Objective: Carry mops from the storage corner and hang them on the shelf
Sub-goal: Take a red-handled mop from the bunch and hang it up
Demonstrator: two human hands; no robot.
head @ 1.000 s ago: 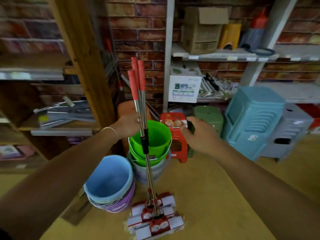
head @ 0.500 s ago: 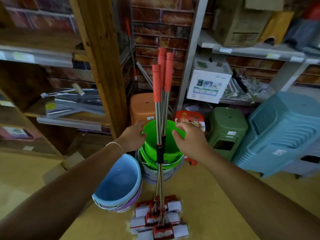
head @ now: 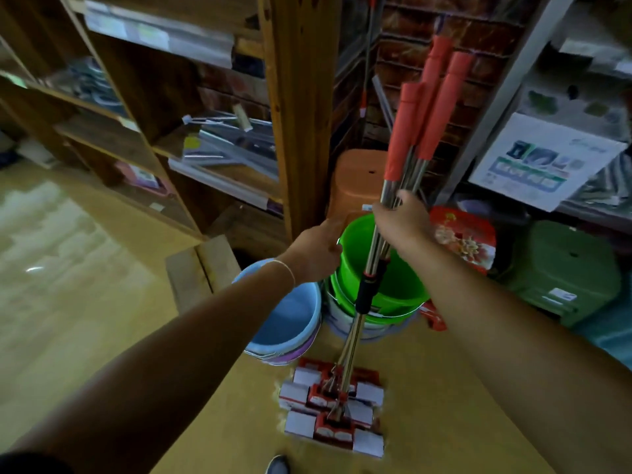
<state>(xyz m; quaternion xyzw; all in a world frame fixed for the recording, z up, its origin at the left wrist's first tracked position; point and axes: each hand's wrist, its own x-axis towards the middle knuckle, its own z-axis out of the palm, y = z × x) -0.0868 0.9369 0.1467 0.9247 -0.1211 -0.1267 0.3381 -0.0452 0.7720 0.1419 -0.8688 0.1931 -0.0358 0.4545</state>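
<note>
While the right hand [head: 400, 224] wraps its fingers round a bundle of mops [head: 372, 261], gripping the steel poles just below their orange-red grips, the left hand [head: 314, 249] sits lower and to the left, apart from the poles, at the rim of a green bucket [head: 393, 292]; whether its fingers hold the rim or only touch it cannot be told. The mops stand nearly upright, leaning a little to the right at the top, and their flat red-and-white heads [head: 333, 408] rest stacked on the yellow floor [head: 85, 302] well below the hands. The poles pass in front of the green bucket, which tops a stack of buckets. A blue bucket [head: 290, 319] sits just left of that stack. Behind stand an orange stool [head: 355, 179] and a wooden shelf post [head: 301, 114]
</note>
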